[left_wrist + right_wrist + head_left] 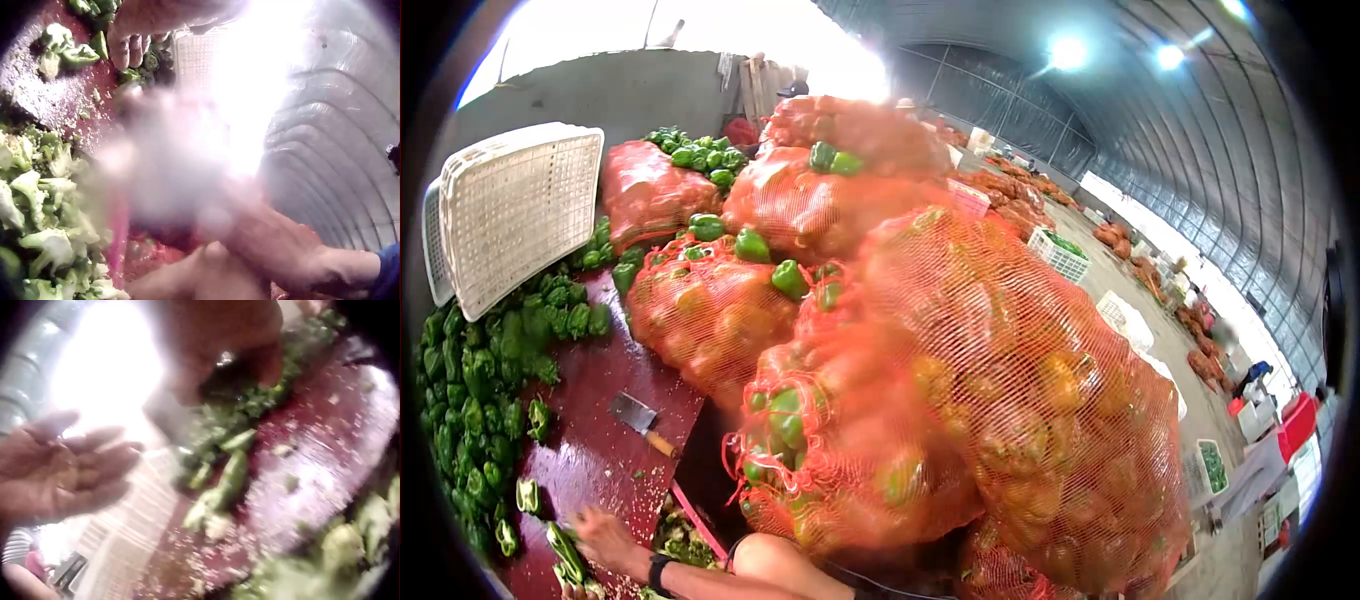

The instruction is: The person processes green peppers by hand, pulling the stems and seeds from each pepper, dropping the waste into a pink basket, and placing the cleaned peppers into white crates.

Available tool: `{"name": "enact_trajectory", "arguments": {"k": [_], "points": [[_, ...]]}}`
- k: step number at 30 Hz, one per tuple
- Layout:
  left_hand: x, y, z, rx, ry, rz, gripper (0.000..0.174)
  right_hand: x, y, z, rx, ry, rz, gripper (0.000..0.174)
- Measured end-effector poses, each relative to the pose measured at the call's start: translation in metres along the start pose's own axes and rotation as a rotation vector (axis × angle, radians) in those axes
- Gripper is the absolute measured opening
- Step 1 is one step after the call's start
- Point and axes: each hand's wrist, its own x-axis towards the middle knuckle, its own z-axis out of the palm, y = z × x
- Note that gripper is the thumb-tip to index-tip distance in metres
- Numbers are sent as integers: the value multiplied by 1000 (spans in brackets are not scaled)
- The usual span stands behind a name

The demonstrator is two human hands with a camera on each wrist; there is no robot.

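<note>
In the head view my right hand, above a dark wristband, is beside a cut green pepper; its thumb and fingers stand apart. At the bottom edge only a little of my left hand shows. The right wrist view has my left hand palm up with loosely extended fingers, and my right hand blurred above the peppers. At the top of the left wrist view my left hand is near pepper pieces. A cleaver lies on the red tabletop.
Whole green peppers are heaped along the left. White crates stand behind them. Large red mesh sacks fill the centre and right. Pepper scraps lie below the table edge. Other people and sacks are farther back.
</note>
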Motion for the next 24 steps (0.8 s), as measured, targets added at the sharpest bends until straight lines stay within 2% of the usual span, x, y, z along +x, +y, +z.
{"name": "enact_trajectory", "arguments": {"k": [1, 4, 7, 10, 18, 24], "points": [[2, 3, -3, 12, 53, -57, 48, -5, 13, 16, -25, -70, 30, 49], [3, -21, -27, 542, 27, 248, 52, -16, 25, 10, 10, -179, 22, 45], [-4, -10, 0, 31, 11, -139, 58, -17, 19, -10, 67, -193, -19, 41], [-10, -17, 11, -14, -37, -145, 78, -21, 2, -42, 162, -181, -69, 37], [-25, -26, 93, 71, -170, -90, 60, -44, -38, -168, 384, -101, -207, 26], [-32, -34, 132, 41, -279, -52, 48, -48, -56, -248, 429, -39, -311, 19]]}}
